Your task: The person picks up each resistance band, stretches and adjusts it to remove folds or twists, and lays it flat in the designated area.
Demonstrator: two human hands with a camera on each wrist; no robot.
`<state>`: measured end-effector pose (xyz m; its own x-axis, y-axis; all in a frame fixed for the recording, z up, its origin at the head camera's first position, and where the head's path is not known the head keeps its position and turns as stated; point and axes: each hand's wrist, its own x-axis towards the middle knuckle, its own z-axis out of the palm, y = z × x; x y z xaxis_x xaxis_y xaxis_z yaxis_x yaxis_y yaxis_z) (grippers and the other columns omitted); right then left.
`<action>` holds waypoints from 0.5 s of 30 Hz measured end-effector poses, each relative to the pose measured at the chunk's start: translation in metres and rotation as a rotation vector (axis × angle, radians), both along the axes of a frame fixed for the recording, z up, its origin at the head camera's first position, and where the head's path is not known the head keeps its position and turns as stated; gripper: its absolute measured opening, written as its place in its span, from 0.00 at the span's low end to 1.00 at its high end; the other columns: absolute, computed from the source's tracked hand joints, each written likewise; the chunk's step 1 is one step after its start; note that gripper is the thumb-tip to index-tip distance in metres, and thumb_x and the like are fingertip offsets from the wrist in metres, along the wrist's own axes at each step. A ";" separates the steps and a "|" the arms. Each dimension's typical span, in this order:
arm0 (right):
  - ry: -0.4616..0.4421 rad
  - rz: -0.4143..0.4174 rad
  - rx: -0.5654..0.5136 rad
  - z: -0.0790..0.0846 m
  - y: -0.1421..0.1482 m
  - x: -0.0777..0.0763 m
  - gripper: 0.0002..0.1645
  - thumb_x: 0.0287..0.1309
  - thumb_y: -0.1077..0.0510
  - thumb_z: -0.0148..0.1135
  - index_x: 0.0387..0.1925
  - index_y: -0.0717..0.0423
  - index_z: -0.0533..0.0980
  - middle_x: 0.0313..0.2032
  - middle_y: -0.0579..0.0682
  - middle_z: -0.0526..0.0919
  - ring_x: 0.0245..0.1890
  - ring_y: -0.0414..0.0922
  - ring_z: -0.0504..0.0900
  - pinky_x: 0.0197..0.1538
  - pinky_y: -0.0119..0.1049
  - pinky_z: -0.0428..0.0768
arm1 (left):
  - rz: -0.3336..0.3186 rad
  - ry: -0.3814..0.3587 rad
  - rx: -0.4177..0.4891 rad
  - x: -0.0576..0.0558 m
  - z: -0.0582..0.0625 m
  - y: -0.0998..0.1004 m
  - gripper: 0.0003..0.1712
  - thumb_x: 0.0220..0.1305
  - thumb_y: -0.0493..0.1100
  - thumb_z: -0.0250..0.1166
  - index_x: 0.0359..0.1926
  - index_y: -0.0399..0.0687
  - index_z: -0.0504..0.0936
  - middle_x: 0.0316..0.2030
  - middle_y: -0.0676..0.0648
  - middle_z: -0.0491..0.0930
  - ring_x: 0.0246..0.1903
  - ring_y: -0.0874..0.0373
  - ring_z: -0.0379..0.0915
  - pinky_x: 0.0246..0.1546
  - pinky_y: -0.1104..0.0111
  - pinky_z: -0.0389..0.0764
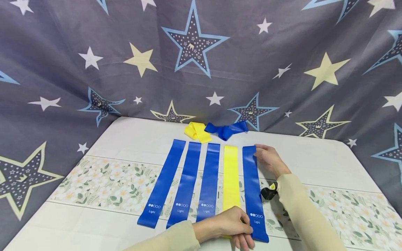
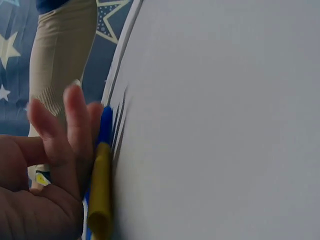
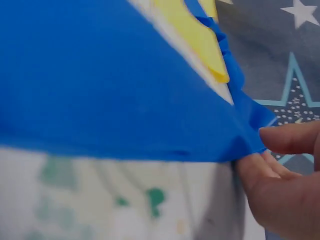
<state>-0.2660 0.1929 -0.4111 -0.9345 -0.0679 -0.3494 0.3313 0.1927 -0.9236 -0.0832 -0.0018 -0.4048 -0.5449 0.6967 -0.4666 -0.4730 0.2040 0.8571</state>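
My right hand point(image 1: 268, 158) is at the far end of the rightmost blue resistance band point(image 1: 252, 188). In the right wrist view, thumb and fingers pinch the corner of this blue band point(image 3: 125, 90). Near its front end, my left hand point(image 1: 230, 225) has thumb and index finger bent together at its left edge, the other fingers stretched out below. Part of the yellow band point(image 1: 231, 174) is hidden under that hand. In the left wrist view, the left hand point(image 2: 55, 160) is beside the yellow band's rolled end point(image 2: 100, 200); the exact contact is hidden.
Further left lie three flat blue bands, an outer one point(image 1: 161, 184), a middle one point(image 1: 185, 181) and an inner one point(image 1: 208, 181), marked "Light". Behind them sit a folded yellow band point(image 1: 197, 131) and a crumpled blue band point(image 1: 226, 130). A star-patterned cloth point(image 1: 201, 87) hangs behind the table.
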 end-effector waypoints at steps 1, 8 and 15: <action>0.000 0.007 -0.009 0.003 0.000 0.000 0.37 0.61 0.70 0.46 0.71 0.67 0.50 0.69 0.65 0.58 0.60 0.48 0.72 0.64 0.37 0.70 | -0.005 0.015 -0.004 -0.001 0.001 -0.001 0.09 0.66 0.32 0.54 0.29 0.35 0.79 0.39 0.19 0.76 0.12 0.67 0.74 0.11 0.79 0.71; 0.033 -0.010 -0.026 0.017 0.007 -0.001 0.33 0.67 0.67 0.44 0.70 0.72 0.49 0.69 0.67 0.56 0.70 0.56 0.58 0.71 0.44 0.59 | -0.042 0.076 0.008 -0.006 0.009 -0.009 0.20 0.70 0.37 0.52 0.34 0.18 0.79 0.38 0.16 0.73 0.10 0.66 0.74 0.09 0.77 0.71; 0.040 -0.035 -0.059 0.023 0.015 -0.004 0.34 0.67 0.66 0.46 0.71 0.70 0.50 0.70 0.65 0.55 0.69 0.49 0.62 0.72 0.42 0.58 | -0.037 0.123 -0.006 -0.020 0.016 -0.017 0.18 0.69 0.38 0.51 0.39 0.23 0.80 0.37 0.20 0.77 0.13 0.64 0.76 0.11 0.76 0.73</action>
<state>-0.2696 0.2076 -0.3877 -0.9499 -0.0544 -0.3078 0.2992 0.1261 -0.9458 -0.1036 -0.0187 -0.3889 -0.5724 0.7148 -0.4017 -0.3563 0.2245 0.9070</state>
